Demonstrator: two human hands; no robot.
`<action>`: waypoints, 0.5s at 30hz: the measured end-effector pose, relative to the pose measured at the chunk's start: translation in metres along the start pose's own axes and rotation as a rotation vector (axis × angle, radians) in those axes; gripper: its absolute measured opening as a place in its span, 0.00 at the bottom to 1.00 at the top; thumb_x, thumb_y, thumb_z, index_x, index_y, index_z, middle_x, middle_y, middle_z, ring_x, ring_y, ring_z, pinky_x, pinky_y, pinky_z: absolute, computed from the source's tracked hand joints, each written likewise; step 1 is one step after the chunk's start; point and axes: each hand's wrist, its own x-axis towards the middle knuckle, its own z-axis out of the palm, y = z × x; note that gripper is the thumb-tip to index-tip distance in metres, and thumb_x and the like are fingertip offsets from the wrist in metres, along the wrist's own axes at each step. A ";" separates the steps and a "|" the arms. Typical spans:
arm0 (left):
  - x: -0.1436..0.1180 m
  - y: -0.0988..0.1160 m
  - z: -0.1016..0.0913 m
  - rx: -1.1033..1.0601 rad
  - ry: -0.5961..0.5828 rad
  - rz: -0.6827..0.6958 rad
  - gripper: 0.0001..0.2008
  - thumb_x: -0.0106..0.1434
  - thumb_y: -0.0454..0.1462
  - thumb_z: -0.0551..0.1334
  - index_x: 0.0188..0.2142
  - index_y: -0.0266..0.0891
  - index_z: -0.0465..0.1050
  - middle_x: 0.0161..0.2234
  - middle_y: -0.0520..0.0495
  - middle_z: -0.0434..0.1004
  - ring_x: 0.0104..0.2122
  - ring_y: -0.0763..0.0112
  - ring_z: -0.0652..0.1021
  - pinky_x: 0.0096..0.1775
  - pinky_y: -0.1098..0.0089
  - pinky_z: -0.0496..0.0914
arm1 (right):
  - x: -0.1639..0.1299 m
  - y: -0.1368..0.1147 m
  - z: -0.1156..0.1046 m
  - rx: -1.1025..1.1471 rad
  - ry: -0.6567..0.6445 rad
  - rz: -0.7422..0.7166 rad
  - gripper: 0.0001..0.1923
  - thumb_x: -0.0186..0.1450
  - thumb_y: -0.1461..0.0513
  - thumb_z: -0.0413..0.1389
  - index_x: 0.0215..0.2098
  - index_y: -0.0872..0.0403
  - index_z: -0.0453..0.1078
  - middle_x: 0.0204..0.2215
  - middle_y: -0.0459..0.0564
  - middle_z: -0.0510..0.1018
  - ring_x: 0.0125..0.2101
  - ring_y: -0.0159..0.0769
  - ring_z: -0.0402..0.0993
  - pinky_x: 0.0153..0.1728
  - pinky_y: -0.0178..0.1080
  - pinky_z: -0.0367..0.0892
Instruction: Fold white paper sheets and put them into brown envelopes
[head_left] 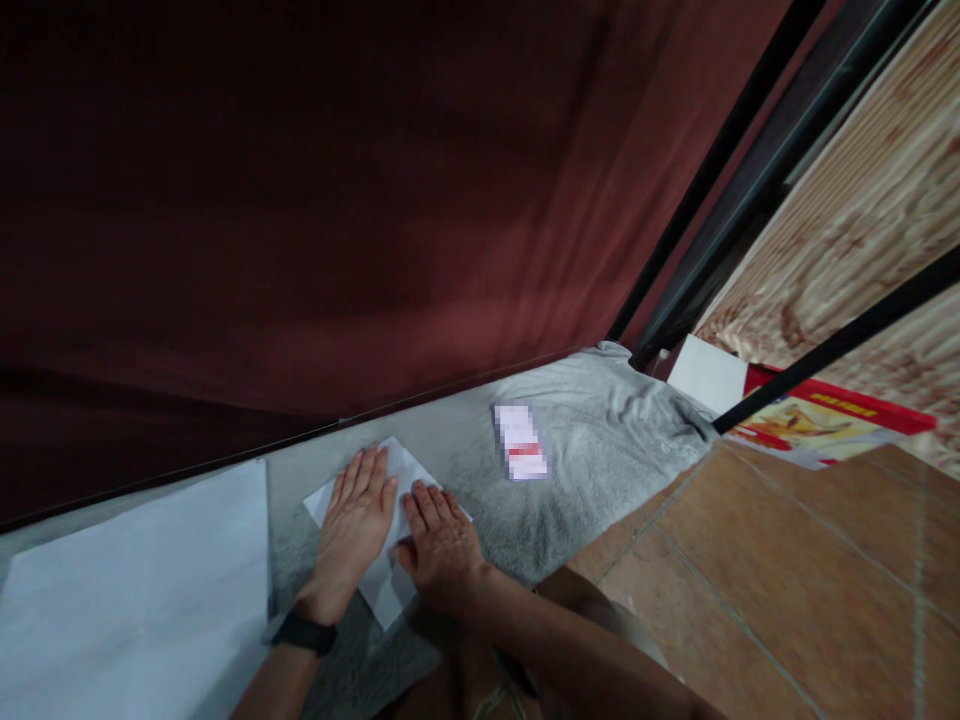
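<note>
A folded sheet of white paper (391,598) lies at an angle on the grey cloth, partly covered by both hands. My left hand (358,520) rests flat on its left part, fingers stretched out toward the far corner. Just to the right, my right hand (442,540) presses flat on the paper too, its fingers extended and its thumb near the paper's middle. A dark band (304,634) circles my left wrist. The folds beneath my palms are hidden.
Larger white sheets (142,590) lie at the left on the grey cloth (600,440). A blurred white-and-red item (520,442) lies right of my hands. Behind hangs a dark red curtain (420,250). Black poles (840,340), a red printed box (832,415) and brown floor tiles (787,540) are at right.
</note>
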 end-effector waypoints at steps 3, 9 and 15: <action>0.000 0.010 0.006 -0.071 -0.038 0.138 0.30 0.75 0.41 0.41 0.71 0.34 0.57 0.71 0.40 0.58 0.72 0.60 0.56 0.69 0.53 0.55 | 0.001 -0.002 0.000 0.004 0.004 0.006 0.32 0.73 0.54 0.52 0.68 0.65 0.62 0.66 0.64 0.68 0.66 0.51 0.64 0.66 0.51 0.61; 0.002 0.009 0.011 -0.093 -0.139 0.217 0.29 0.75 0.41 0.40 0.70 0.38 0.59 0.70 0.44 0.61 0.71 0.61 0.58 0.69 0.52 0.55 | -0.007 -0.004 0.013 -0.020 0.106 -0.041 0.30 0.75 0.54 0.51 0.67 0.66 0.63 0.64 0.64 0.71 0.66 0.48 0.64 0.68 0.50 0.60; 0.003 0.008 0.004 -0.016 -0.104 0.174 0.29 0.74 0.42 0.42 0.70 0.40 0.59 0.71 0.45 0.59 0.72 0.60 0.57 0.70 0.52 0.53 | -0.009 0.000 0.016 -0.044 0.090 -0.073 0.31 0.74 0.53 0.53 0.68 0.63 0.63 0.65 0.63 0.69 0.67 0.48 0.63 0.68 0.51 0.60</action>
